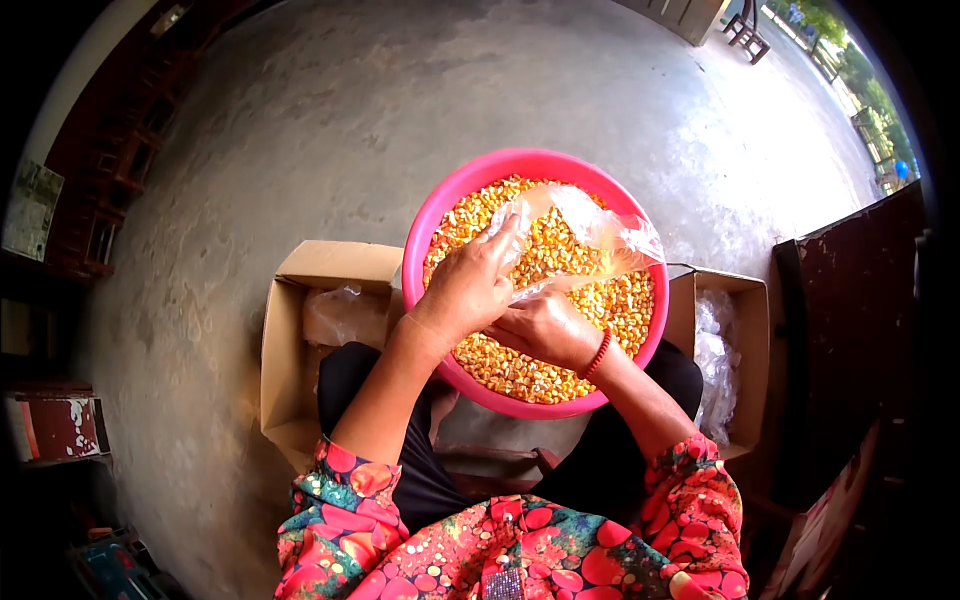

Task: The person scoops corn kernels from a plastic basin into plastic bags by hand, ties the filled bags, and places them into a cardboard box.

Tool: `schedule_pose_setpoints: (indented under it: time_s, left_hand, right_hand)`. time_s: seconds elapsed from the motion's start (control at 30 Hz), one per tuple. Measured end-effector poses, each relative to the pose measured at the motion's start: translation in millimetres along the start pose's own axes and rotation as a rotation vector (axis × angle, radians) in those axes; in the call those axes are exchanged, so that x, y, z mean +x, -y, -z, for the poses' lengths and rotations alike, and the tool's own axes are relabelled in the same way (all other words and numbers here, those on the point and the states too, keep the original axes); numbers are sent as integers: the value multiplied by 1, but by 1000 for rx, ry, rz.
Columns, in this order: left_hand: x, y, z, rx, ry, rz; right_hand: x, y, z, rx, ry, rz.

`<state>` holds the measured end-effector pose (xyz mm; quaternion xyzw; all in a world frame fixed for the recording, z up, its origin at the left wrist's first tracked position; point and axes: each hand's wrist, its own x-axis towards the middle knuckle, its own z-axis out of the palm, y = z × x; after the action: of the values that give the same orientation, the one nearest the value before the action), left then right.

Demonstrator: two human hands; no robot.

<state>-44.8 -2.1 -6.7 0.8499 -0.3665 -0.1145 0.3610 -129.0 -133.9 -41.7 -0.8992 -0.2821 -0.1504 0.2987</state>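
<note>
A pink basin (425, 225) full of yellow corn kernels (560, 250) sits at my knees. Over the kernels lies a see-through plastic bag (590, 228), its mouth spread wide. My left hand (465, 285) grips the bag's near left edge, with the index finger stretched along the film. Close beside it, my right hand (550, 328) is curled into a fist on the near edge of the bag, a red bead bracelet at its wrist. The two hands meet above the kernels, and the right fingertips are partly hidden behind the left hand.
An open cardboard box (290, 340) with plastic-wrapped contents stands at my left. Another cardboard box (750, 340), at my right, holds crumpled see-through plastic (715, 360). Dark wooden furniture (850, 310) is at far right. Around the basin is concrete floor (330, 130).
</note>
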Motion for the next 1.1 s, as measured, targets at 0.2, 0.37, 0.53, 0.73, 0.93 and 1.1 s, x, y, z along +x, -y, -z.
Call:
schedule_pose_setpoints:
  time_s: [0.2,0.37,0.53,0.73,0.93,1.1]
  left_hand:
    - [-2,1,5,-109,-85,-28]
    - [-2,9,-15,59,-95,-198]
    - [-3,-7,-3,-39,-8,-2]
    - [-1,1,-2,-46,-175,-105]
    - [2,4,7,-31,-168,-37]
    - [1,6,5,14,-172,-97]
  right_hand:
    - [13,11,37,236,-12,-144]
    - [21,-8,55,99,-196,-221]
    - [15,-47,42,-121,-233,-313]
    - [13,-36,48,-160,-423,-178]
    - [10,11,14,46,-91,79]
    - [-9,-6,-39,64,142,66]
